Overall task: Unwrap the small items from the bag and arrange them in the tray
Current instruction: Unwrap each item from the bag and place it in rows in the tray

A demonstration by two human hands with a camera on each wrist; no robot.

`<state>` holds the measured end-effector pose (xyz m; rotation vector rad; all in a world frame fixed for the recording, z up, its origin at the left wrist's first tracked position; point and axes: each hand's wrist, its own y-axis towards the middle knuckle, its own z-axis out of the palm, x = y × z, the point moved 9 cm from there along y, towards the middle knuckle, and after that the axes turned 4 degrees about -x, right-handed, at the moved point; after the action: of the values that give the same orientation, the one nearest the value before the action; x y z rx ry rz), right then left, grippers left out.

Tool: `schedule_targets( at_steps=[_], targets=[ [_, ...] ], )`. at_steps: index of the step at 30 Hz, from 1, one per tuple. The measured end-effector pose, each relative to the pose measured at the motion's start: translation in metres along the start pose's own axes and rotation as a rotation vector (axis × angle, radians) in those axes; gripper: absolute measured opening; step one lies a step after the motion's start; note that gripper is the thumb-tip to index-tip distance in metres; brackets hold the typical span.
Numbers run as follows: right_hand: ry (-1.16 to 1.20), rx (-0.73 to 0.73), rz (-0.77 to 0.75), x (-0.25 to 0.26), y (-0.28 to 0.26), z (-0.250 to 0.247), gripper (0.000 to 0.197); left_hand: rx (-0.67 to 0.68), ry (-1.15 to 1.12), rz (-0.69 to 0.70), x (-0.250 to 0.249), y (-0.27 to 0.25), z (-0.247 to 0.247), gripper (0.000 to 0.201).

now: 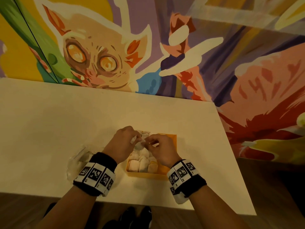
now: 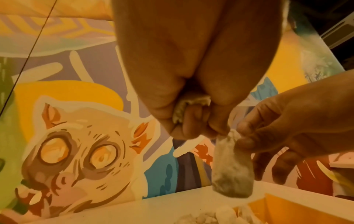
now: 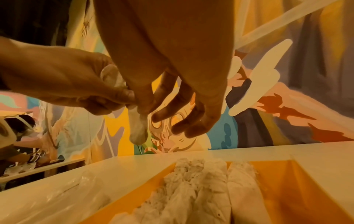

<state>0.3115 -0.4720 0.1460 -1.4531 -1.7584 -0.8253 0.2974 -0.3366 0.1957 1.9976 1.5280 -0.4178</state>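
**A:** Big picture first, what have I got under me?

**B:** The white table [image 1: 49, 129], with the orange tray [image 1: 171, 139] in the middle near the front edge. White wrapped rolls [image 3: 201, 189] lie side by side along its left part; the right part shows bare orange floor. A clear plastic bag [image 1: 74, 161] lies crumpled just left of the tray.

**A:** And my hands?

**B:** Both are above the tray's far-left corner. My left hand [image 1: 123, 144] is curled tight: a bit of crumpled wrap sits in the palm, and thumb and forefinger pinch the top of a small white item [image 2: 232, 171] that hangs down. My right hand [image 1: 160, 148] pinches the same top edge; its other fingers [image 3: 180, 109] hang spread and hold nothing.

**A:** What could go wrong?

**B:** I think the wrap may let go all at once as I pull, and the item could drop onto the rolls below or bounce to the table. Wrap kept in my palm could also fall into the tray.

**A:** Any writing?

**B:** None readable. Only square black-and-white markers on the wrist bands [image 1: 97, 176].
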Motion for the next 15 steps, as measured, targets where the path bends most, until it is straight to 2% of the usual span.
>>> schedule_targets(
  at_steps=[2, 5, 8, 11, 15],
  targets=[
    [-0.004, 0.030, -0.006, -0.001, -0.001, 0.003, 0.004, -0.032, -0.017, 0.016, -0.002, 0.000, -0.002, 0.009],
    [0.007, 0.071, -0.031, 0.002, -0.002, 0.006, 0.006, -0.050, -0.048, 0.012, -0.003, 0.000, -0.001, 0.008],
    [0.080, 0.048, -0.036, 0.004, -0.001, -0.001, 0.017, -0.065, -0.116, -0.067, 0.004, -0.001, 0.000, 0.007],
    [0.063, 0.071, -0.021, 0.002, 0.003, -0.002, 0.002, -0.086, -0.160, -0.103, 0.008, -0.001, -0.002, 0.006],
    [-0.037, 0.098, 0.031, -0.008, 0.015, -0.012, 0.007, -0.077, -0.121, -0.201, 0.022, -0.006, 0.003, 0.011]
  ],
)
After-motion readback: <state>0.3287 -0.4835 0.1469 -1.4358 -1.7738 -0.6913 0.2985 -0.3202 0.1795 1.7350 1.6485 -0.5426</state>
